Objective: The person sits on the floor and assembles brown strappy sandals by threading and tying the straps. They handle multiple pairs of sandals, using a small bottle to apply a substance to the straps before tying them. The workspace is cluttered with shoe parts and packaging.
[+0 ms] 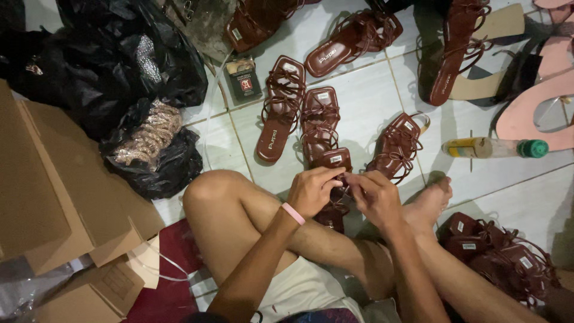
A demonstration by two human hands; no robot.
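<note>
Left hand [310, 190] and right hand [375, 194] fingers pinch a dark red strappy sandal [332, 164] above the knees. Looks light: stiff sole, floppy thin straps. Grip the sole edge, not the straps.

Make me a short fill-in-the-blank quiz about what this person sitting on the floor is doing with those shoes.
1. Both hands work on a dark ____ strappy sandal.
2. The left hand has a ____ band at its wrist.
3. The bottle lying on the tiles has a ____ cap.
4. The cardboard boxes lie on the person's ____ side.

Missing words: red; pink; green; left
</note>
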